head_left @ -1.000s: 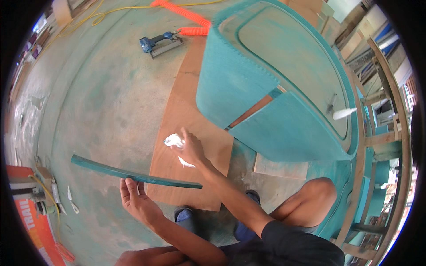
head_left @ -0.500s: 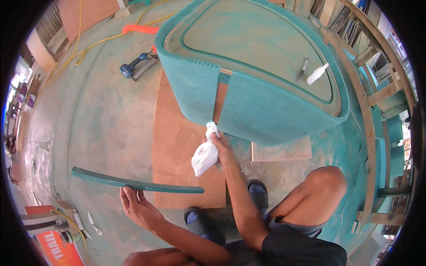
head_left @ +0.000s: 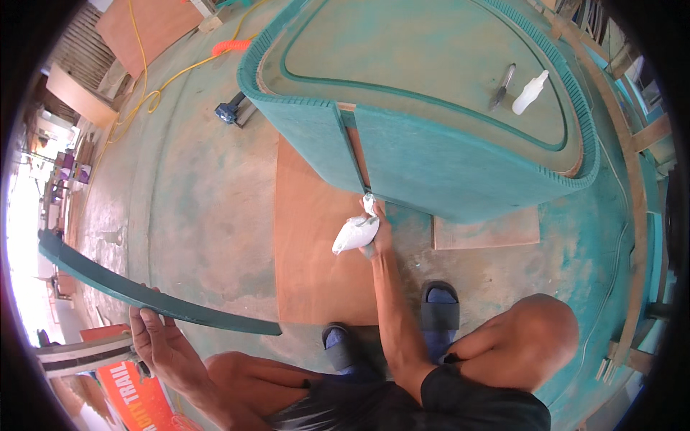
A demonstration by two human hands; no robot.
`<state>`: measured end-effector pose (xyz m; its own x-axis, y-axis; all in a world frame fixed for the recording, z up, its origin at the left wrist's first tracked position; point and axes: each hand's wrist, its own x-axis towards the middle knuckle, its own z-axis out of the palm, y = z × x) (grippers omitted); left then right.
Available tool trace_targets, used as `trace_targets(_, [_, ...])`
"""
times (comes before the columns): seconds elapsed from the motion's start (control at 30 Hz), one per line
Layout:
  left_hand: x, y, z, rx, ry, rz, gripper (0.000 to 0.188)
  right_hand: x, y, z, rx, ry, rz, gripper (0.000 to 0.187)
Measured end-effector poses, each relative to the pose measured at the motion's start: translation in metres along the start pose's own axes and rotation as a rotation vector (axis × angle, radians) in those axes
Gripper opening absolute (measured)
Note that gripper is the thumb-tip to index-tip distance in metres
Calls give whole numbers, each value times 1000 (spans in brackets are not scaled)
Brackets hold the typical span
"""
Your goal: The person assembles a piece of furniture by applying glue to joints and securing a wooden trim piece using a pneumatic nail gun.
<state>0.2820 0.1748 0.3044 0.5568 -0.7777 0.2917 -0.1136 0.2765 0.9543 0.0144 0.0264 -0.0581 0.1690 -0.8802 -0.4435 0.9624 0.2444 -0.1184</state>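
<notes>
This is a workshop, by the look of it for woodwork. Its bare floor (head_left: 208, 187), stained with patches of teal, serves as the working surface. On it stands 1 large curved-sided teal piece (head_left: 460, 151), its visible rim notched with narrow cuts, 1 upright gap in its side. A slim dark tool (head_left: 502, 86) and a white bottle (head_left: 530, 93) lie on top. A plywood sheet (head_left: 316, 273) lies flat close by. A blue nail gun or stapler (head_left: 231, 110) rests near an orange coiled hose (head_left: 231, 47) and a looping yellow line (head_left: 145, 61). A wooden panel (head_left: 147, 29) stands far left; rough timber framing (head_left: 632, 215) runs along the right
</notes>
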Motion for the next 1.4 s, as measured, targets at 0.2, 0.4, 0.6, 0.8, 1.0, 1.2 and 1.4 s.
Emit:
trace_targets(0.2, [5, -26, -11, 64, 17, -93, 34, 17, -1, -7, 69, 62, -30, 40])
trace_targets(0.4, [-2, -38, -11, 3, -46, -107, 33, 26, 8, -9, 137, -24, -75, 32])
trace_targets(0.6, [4, -49, -8, 6, -87, -118, 29, 37, 13, -5, 298, 57, -29, 29])
trace_targets(0.8, [4, -49, -5, 17, -95, -129, 28, 37, 10, -2, 223, 28, -52, 32])
trace_targets(1.0, [2, -46, -3, 17, -88, -124, 28, 40, 13, -2, 203, 85, -177, 34])
trace_targets(1.2, [-2, -44, -11, 4, -79, -113, 29, 50, 15, -1, 100, 209, -204, 18])
trace_targets(1.4, [-2, -45, -16, -14, -84, -95, 30, 54, 19, -15, 148, 221, -198, 26])
